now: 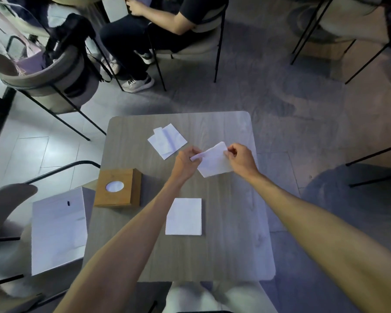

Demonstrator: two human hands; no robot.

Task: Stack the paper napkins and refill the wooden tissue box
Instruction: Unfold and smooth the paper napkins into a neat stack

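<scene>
Leftmost, a white bag [59, 229] rests on a grey chair [7, 213] beside the grey wood-grain table [235, 222]. Next, the square wooden tissue box [117, 190], with an oval opening on top, sits at the table's left edge. Loose white paper napkins [167, 141] lie towards the far side, and a neat stack of white napkins [183, 216] lies nearer. Further right, the left hand [186, 161] and right hand [242, 158] each pinch an end of one white napkin [215, 162], held over the table.
</scene>
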